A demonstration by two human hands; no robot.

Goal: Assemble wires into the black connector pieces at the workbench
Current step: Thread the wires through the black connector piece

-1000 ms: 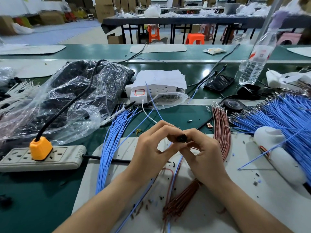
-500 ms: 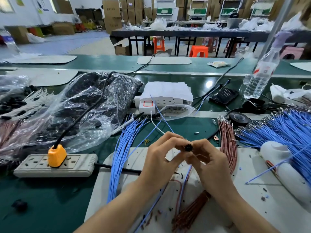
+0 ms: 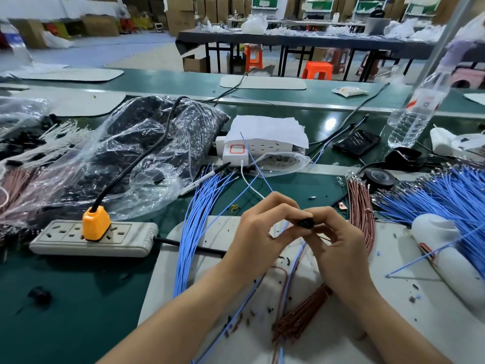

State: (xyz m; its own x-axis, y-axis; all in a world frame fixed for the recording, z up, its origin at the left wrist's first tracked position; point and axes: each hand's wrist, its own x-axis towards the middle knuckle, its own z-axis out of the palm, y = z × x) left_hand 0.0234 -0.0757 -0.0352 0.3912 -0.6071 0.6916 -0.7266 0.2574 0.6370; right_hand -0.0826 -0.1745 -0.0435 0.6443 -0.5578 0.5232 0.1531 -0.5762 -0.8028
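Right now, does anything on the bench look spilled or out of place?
Small dark wire scraps litter the white work mat, like loose offcuts. One small black round part lies alone on the green bench top at the near left, apart from the work. Nothing looks damaged.

We are looking at a factory assembly floor. Long green workbenches (image 3: 78, 298) carry bundles of blue wires (image 3: 199, 219), and cardboard boxes (image 3: 181, 11) are stacked along the far wall.
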